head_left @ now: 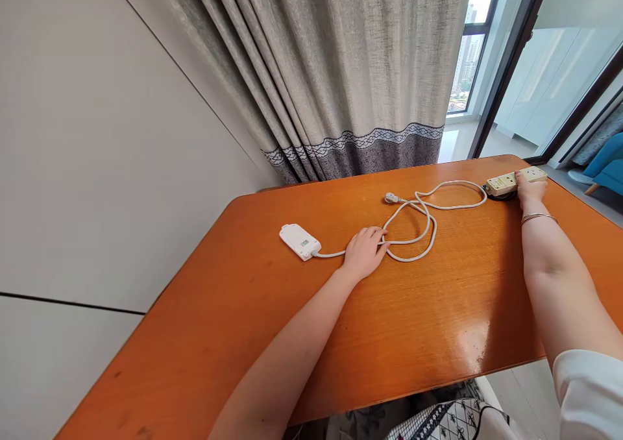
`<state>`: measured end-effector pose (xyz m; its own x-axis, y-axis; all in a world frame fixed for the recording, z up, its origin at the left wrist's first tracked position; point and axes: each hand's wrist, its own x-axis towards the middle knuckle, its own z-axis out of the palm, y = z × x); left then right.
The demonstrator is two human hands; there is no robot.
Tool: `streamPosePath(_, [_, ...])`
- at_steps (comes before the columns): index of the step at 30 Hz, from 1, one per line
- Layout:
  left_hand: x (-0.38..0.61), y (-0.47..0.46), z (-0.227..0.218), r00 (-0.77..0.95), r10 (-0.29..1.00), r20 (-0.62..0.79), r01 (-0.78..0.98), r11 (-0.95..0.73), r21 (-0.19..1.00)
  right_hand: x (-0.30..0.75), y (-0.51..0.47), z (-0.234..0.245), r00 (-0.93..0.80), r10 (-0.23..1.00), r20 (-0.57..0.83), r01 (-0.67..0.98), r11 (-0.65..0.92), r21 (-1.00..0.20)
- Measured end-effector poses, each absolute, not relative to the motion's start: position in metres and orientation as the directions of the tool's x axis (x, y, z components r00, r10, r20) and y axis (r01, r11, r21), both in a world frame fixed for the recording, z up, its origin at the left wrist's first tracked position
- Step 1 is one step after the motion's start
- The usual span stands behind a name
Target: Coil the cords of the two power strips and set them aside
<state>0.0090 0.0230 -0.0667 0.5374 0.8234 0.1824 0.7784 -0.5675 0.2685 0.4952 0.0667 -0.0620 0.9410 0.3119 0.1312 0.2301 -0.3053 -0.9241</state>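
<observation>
Loosely — left hand (364,253) over cable (409,260)

Looped white cord (428,219) beside cream power strip (501,183)

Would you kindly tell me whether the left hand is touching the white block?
Apart: the head view shows the tabletop, crossed by the white cable, between the left hand and the white block.

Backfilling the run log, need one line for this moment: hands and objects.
left hand: on white cable; right hand: gripping cream power strip; white corded block: label up on wooden table; plug: unplugged, on table
</observation>
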Motion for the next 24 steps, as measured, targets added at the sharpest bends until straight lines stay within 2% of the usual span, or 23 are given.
streamPosePath(3, [0.009, 0.024, -0.069, 0.536, 0.825, 0.181, 0.777, -0.565, 0.278, 0.491, 0.063, -0.061, 0.965, 0.246, 0.089, 0.185, -0.406, -0.895])
streamPosePath(6, [0.008, 0.025, -0.071, 0.54, 0.818, 0.199, 0.766, -0.576, 0.285, 0.484, 0.059, -0.061, 0.967, 0.235, 0.097, 0.197, -0.451, -0.87])
streamPosePath(17, [0.01, 0.023, -0.067, 0.541, 0.82, 0.186, 0.767, -0.572, 0.291, 0.466, 0.045, -0.065, 0.965, 0.19, 0.178, 0.247, -0.456, -0.855])
streamPosePath(24, [0.009, 0.023, -0.071, 0.549, 0.805, 0.224, 0.755, -0.593, 0.281, 0.456, 0.028, -0.071, 0.938, 0.287, 0.195, 0.318, -0.483, -0.816])
